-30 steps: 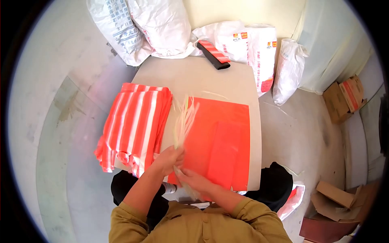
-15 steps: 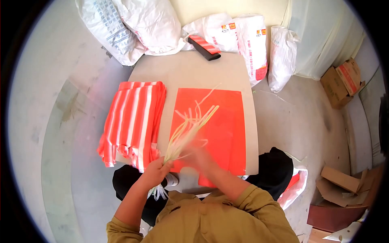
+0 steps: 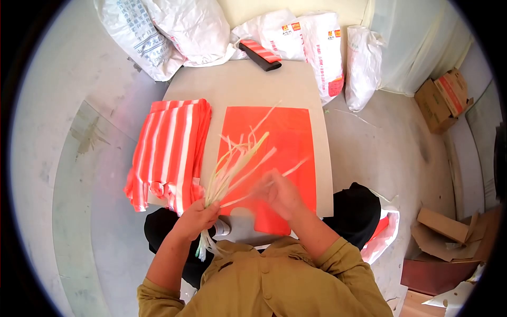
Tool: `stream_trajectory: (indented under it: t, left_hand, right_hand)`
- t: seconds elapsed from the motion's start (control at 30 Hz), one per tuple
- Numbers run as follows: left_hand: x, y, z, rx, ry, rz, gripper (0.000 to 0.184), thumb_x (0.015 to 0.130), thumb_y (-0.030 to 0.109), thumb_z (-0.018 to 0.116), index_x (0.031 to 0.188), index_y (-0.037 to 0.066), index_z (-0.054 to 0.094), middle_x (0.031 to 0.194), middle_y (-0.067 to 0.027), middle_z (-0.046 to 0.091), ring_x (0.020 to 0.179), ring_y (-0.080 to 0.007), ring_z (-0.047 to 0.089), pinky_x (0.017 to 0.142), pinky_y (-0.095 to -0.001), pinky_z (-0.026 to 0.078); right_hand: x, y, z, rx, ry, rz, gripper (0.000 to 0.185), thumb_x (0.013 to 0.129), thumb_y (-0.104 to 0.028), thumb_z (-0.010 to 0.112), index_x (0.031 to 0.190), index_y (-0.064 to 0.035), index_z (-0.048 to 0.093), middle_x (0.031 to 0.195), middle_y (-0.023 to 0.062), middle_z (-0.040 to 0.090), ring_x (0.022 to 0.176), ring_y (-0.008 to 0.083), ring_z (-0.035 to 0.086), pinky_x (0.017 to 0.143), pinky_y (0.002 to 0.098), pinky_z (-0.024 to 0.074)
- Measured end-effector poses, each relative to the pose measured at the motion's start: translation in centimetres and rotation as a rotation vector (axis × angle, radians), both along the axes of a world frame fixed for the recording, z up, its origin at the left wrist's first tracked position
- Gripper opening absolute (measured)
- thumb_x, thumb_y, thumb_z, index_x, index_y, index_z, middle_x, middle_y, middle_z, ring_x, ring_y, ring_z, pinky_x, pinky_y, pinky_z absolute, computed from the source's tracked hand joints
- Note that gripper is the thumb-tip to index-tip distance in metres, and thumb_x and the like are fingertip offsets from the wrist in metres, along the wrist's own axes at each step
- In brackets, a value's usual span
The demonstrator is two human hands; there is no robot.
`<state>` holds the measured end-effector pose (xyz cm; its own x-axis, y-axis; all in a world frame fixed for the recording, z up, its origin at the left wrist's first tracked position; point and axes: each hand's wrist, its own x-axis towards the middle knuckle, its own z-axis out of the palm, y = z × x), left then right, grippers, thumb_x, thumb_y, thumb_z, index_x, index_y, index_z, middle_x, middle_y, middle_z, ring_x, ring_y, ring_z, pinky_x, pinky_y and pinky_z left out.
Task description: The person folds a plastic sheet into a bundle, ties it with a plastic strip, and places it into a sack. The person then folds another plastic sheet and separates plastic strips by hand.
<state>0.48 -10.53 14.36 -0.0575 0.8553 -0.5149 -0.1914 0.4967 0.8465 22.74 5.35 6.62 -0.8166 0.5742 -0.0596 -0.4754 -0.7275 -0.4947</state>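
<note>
My left hand (image 3: 199, 217) is closed around a bundle of thin pale yellow-white strips (image 3: 232, 166), whose long ends fan out above it and short ends hang below. To its right, my right hand (image 3: 285, 195) pinches one strip of the bundle, with the free end sticking out past the fingers; motion smears the fingertips. Beneath both hands lies a flat stack of red plastic bags (image 3: 290, 137) on the tan tabletop (image 3: 211, 79). A folded pile of red-and-white striped plastic bags (image 3: 169, 142) rests left of my left hand.
A black roll with red stripes (image 3: 260, 55) lies at the table's far edge. Several white sacks (image 3: 322, 53) stand behind it. Cardboard boxes (image 3: 443, 100) are on the floor at right, with an opened carton (image 3: 449, 235) nearer. A white bag with red contents (image 3: 383, 238) sits by my right knee.
My right hand has moved up and right, away from my left hand, drawing one strip out sideways. My left hand keeps its grip on the bundle. The whole view has shifted slightly.
</note>
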Motion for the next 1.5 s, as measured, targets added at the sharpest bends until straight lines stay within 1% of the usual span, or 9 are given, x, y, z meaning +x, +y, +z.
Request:
stream_trajectory:
  t: [0.07, 0.17, 0.27, 0.3, 0.43, 0.53, 0.83, 1.17, 1.5]
  left_hand:
    - [0.3, -0.3, 0.8, 0.003, 0.018, 0.017, 0.027, 0.107, 0.032, 0.055, 0.092, 0.01, 0.055, 0.071, 0.0074, 0.041, 0.054, -0.0047, 0.031, 0.049, -0.0219, 0.025]
    - [-0.1, -1.3, 0.8, 0.007, 0.219, -0.075, 0.031, 0.106, 0.031, 0.056, 0.091, 0.005, 0.061, 0.075, 0.0057, 0.05, 0.064, -0.0056, 0.043, 0.057, -0.0247, 0.037]
    - [1.1, -2.0, 1.3, 0.098, 0.395, -0.192, 0.027, 0.105, 0.031, 0.058, 0.095, 0.006, 0.063, 0.077, 0.0068, 0.053, 0.065, -0.006, 0.044, 0.059, -0.0223, 0.037]
    - [2.0, -2.1, 2.7, 0.095, 0.432, -0.226, 0.033, 0.104, 0.032, 0.059, 0.101, -0.001, 0.063, 0.077, 0.0007, 0.059, 0.073, -0.0152, 0.054, 0.068, -0.0339, 0.047]
    - [3.2, -3.2, 3.7, 0.023, 0.764, -0.45, 0.027, 0.099, 0.029, 0.064, 0.105, 0.003, 0.064, 0.082, -0.0177, 0.061, 0.076, -0.0339, 0.059, 0.072, -0.0399, 0.049]
    - [3.0, -4.8, 3.4, 0.096, 0.854, -0.471, 0.028, 0.097, 0.03, 0.065, 0.103, 0.002, 0.064, 0.082, -0.0172, 0.063, 0.077, -0.035, 0.061, 0.072, -0.041, 0.049]
    - [0.5, -8.3, 2.4, -0.057, 0.822, -0.292, 0.025, 0.098, 0.023, 0.063, 0.089, 0.0, 0.061, 0.071, -0.0137, 0.053, 0.065, -0.0279, 0.05, 0.065, -0.0368, 0.046]
    - [-1.5, -9.7, 2.2, -0.109, 0.753, -0.096, 0.028, 0.103, 0.023, 0.058, 0.095, -0.003, 0.063, 0.073, -0.0016, 0.054, 0.071, -0.0119, 0.049, 0.067, -0.0313, 0.045]
    - [-3.2, -9.7, 1.5, -0.112, 0.773, -0.015, 0.038, 0.105, 0.031, 0.058, 0.082, 0.001, 0.057, 0.071, 0.003, 0.05, 0.068, -0.0087, 0.044, 0.062, -0.0281, 0.04]
  right_hand:
    - [0.2, -0.1, 2.9, -0.038, -0.261, -0.096, 0.042, 0.108, -0.043, 0.044, 0.112, -0.0041, 0.061, 0.116, 0.012, 0.068, 0.113, 0.026, 0.065, 0.109, 0.0445, 0.0457]
    - [-0.3, -2.5, 4.9, -0.083, -0.301, 0.014, 0.045, 0.108, -0.04, 0.044, 0.128, -0.0027, 0.057, 0.125, 0.0147, 0.066, 0.118, 0.0264, 0.064, 0.109, 0.0457, 0.0452]
    - [-2.8, -5.0, -2.4, 0.083, -0.121, 0.327, 0.043, 0.108, -0.035, 0.047, 0.136, -0.0033, 0.051, 0.133, 0.0173, 0.063, 0.124, 0.027, 0.061, 0.108, 0.044, 0.0462]
    - [-3.5, -5.6, -1.2, -0.01, -0.055, 0.292, 0.04, 0.107, -0.033, 0.05, 0.135, -0.0045, 0.051, 0.126, 0.0151, 0.064, 0.119, 0.026, 0.062, 0.107, 0.0437, 0.0472]
    - [-4.6, -6.1, 1.9, -0.251, 0.006, 0.038, 0.027, 0.105, -0.026, 0.057, 0.125, -0.0082, 0.052, 0.095, 0.0049, 0.061, 0.094, 0.0196, 0.063, 0.1, 0.0413, 0.052]
    - [-4.4, -4.0, 2.5, -0.343, -0.066, -0.14, 0.017, 0.106, -0.023, 0.056, 0.115, -0.0097, 0.052, 0.078, -0.0011, 0.048, 0.076, 0.0143, 0.056, 0.091, 0.0392, 0.0543]
    - [-1.7, -0.3, 1.8, -0.236, -0.054, -0.341, 0.019, 0.107, -0.03, 0.054, 0.101, -0.0121, 0.052, 0.076, -0.003, 0.046, 0.072, 0.0114, 0.052, 0.081, 0.0364, 0.0538]
    - [1.4, 3.5, 1.5, -0.2, -0.056, -0.522, 0.026, 0.111, -0.032, 0.042, 0.1, -0.012, 0.054, 0.075, -0.0009, 0.048, 0.074, 0.0175, 0.053, 0.083, 0.0412, 0.0525]
    - [5.6, 5.8, 0.8, -0.124, 0.05, -0.59, 0.039, 0.112, -0.035, 0.034, 0.112, -0.0059, 0.06, 0.098, 0.008, 0.065, 0.099, 0.026, 0.063, 0.099, 0.0474, 0.0511]
